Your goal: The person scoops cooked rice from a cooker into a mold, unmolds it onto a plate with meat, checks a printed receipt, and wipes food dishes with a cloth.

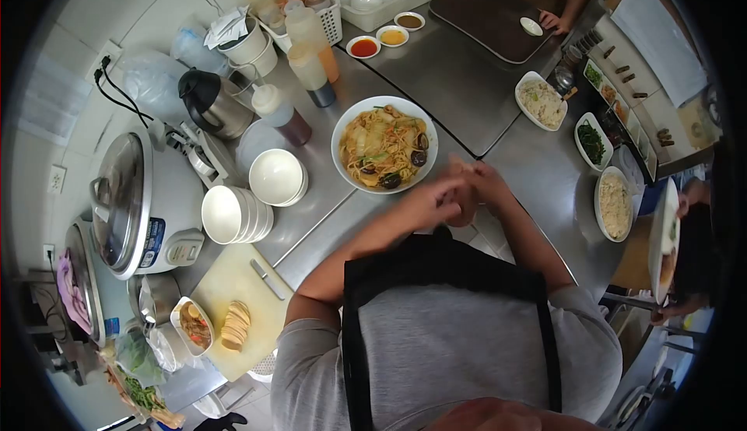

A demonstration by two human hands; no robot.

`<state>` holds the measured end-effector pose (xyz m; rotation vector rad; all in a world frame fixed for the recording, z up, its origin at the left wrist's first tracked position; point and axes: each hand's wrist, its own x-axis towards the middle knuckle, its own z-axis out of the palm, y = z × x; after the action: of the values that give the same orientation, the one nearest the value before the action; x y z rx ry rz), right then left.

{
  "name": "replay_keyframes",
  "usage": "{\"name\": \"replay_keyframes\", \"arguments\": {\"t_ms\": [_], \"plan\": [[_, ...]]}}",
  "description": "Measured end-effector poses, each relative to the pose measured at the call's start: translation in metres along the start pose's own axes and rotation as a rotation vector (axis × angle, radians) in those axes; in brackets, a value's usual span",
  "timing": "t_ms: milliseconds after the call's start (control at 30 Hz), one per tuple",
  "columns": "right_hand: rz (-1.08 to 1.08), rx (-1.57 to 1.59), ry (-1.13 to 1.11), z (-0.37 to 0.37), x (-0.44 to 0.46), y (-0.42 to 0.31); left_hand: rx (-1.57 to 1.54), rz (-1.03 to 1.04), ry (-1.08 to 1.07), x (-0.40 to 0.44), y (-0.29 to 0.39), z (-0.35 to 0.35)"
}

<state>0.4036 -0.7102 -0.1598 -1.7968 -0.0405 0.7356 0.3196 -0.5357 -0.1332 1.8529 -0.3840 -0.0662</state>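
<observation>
My left hand (437,202) and my right hand (484,183) meet in front of my chest, above the counter's near edge. The fingers of my left hand are smeared by motion, so their pose is unclear. My right hand looks curled closed against the left; whatever lies in it, if anything, is hidden. Just beyond them and to the left sits a large white bowl (340,160) of noodles with cabbage and dark mushroom pieces. Neither hand appears to touch the bowl.
Stacked white bowls (222,215), sauce bottles (282,113) and a cutting board (210,279) with a knife (267,278) stand left. Rice dishes (613,204) line the right. Another person's hand (554,22) is at a dark tray (482,11); someone at right holds a plate (664,240).
</observation>
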Motion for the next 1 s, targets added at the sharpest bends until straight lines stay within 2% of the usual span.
{"name": "replay_keyframes", "arguments": {"t_ms": [33,100,167,200,233,267,333,433,533,633,733,833,1000], "plan": [[-0.014,-0.005,0.035,-0.01,0.004,-0.003,-0.014,0.003,0.038,0.005,0.0,-0.014],[-0.146,-0.119,0.16,-0.027,0.023,-0.001,-0.098,-0.144,0.276,0.018,-0.006,-0.051],[-0.332,-0.157,0.247,-0.043,0.056,0.007,0.159,-0.104,0.598,0.028,-0.014,-0.097],[-0.451,-0.139,0.271,-0.048,0.079,0.015,0.315,-0.091,0.659,0.033,-0.036,-0.121],[-0.464,-0.047,0.251,-0.049,0.087,0.012,0.472,-0.079,0.718,0.036,-0.062,-0.138],[-0.476,0.044,0.23,-0.05,0.095,0.009,0.494,-0.168,0.694,0.038,-0.078,-0.148],[-0.281,0.365,0.094,-0.032,0.093,-0.022,0.536,-0.348,0.647,0.04,-0.1,-0.16],[-0.163,0.545,0.029,0.003,0.087,-0.057,0.538,-0.535,0.446,0.042,-0.118,-0.163],[-0.177,0.292,0.016,0.023,0.101,-0.08,0.381,-0.454,0.484,0.037,-0.137,-0.166],[-0.381,0.107,-0.045,0.047,0.131,-0.098,0.327,-0.472,0.491,0.033,-0.142,-0.167],[-0.775,-0.426,0.002,0.065,0.176,-0.104,0.325,-0.432,0.536,0.033,-0.149,-0.164],[-0.957,-0.664,-0.135,0.086,0.205,-0.113,0.304,-0.437,0.539,0.032,-0.147,-0.163],[-1.014,-0.779,-0.198,0.103,0.216,-0.107,0.331,-0.432,0.564,0.031,-0.138,-0.161]]}}
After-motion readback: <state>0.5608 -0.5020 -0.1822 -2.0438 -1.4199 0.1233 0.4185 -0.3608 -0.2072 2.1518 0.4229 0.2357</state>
